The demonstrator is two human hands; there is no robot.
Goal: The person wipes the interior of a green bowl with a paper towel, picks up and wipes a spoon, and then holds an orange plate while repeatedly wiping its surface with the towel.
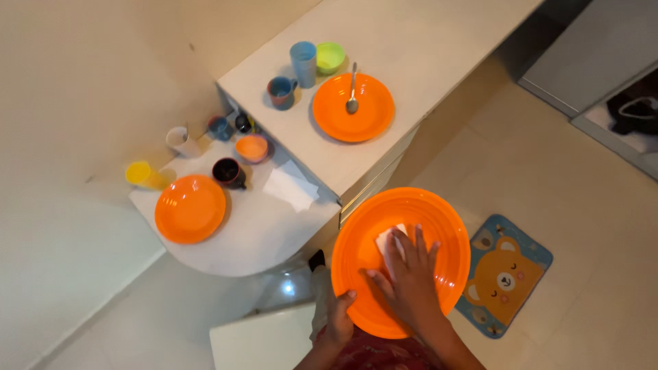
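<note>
Near the bear mat (505,276), the left hand (338,316) grips one big orange plate (439,226) while the flat right hand (409,268) presses one white cloth (386,240) on it; two more orange plates (190,208) sit farther off.

No packages, labels, signs or screens show anywhere around the hands: nothing boxed, wrapped, tagged or lit up on either side of them or beyond them.
</note>
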